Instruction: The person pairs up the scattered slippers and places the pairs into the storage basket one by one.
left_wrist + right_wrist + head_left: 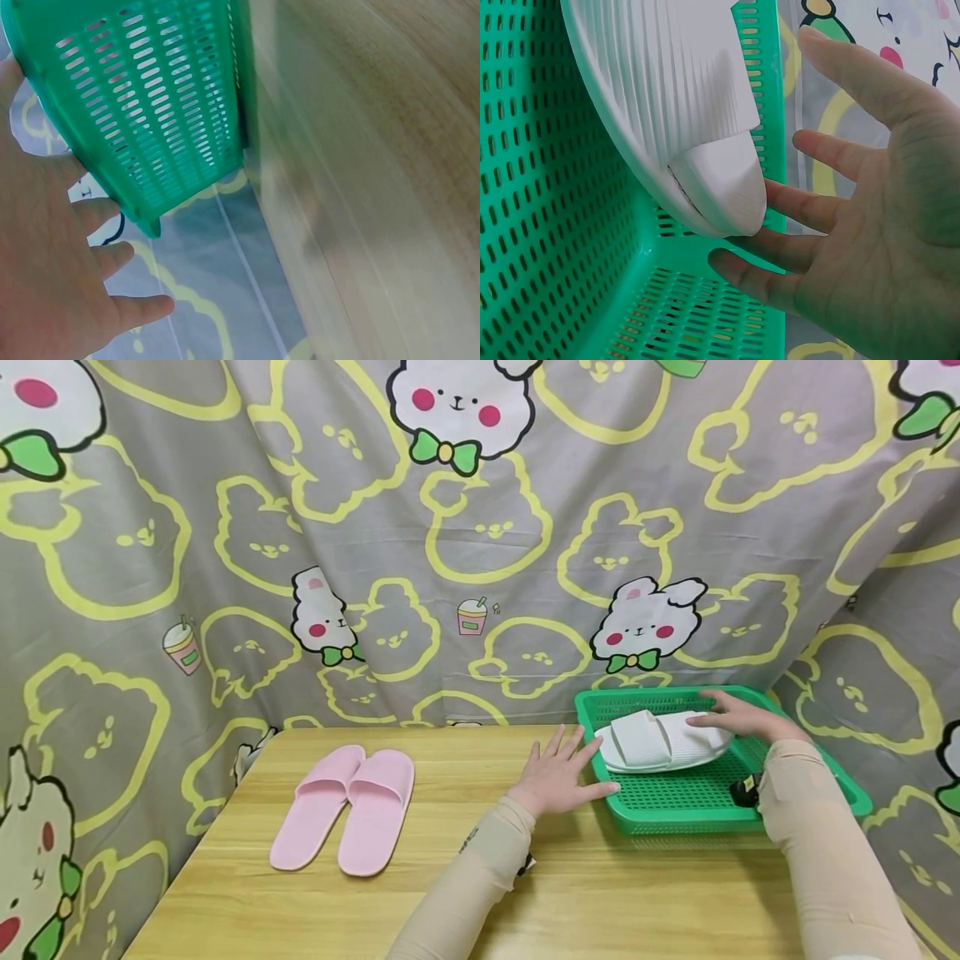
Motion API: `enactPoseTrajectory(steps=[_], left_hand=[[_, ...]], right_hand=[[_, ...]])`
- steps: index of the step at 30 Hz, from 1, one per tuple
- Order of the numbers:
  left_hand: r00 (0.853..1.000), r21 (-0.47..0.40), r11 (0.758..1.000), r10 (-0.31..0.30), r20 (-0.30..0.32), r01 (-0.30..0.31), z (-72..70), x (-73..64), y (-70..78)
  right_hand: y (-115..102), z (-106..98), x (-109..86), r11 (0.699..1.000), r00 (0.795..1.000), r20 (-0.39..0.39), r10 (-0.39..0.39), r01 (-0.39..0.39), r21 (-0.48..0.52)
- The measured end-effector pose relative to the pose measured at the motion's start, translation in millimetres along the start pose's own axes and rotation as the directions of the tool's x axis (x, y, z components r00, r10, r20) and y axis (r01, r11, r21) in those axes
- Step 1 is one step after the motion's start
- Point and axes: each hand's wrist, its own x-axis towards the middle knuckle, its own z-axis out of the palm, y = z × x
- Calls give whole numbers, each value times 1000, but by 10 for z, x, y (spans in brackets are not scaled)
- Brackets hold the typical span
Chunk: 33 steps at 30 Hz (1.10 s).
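A pair of white slippers (641, 742) lies in a green plastic basket (697, 820), toward its back left. My right hand (742, 717) is over the basket with its fingers spread at the slippers' right end. In the right wrist view, the fingertips are right beside the end of a white slipper (720, 184), not curled round it. My left hand (555, 777), fingers spread, is at the basket's left rim. The left wrist view has its thumb and fingers along the outside of the green basket (142, 105), gripping nothing.
A pair of pink slippers (378, 810) lies side by side on the left of the wooden table (247, 902). Behind the table hangs a grey curtain (465, 693) with a rabbit print, which also lines both sides.
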Motion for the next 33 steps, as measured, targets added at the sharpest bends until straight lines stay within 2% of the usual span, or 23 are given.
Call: enactPoseTrajectory(steps=[16, 33], left_hand=[[1000, 7, 1000, 3, 8, -3, 31, 17, -8], [1000, 3, 1000, -2, 10, 2, 14, 16, -5]], right_hand=[[110, 40, 48, 997, 996, 83, 42, -47, 63], [210, 118, 108, 991, 991, 110, 71, -82, 105]])
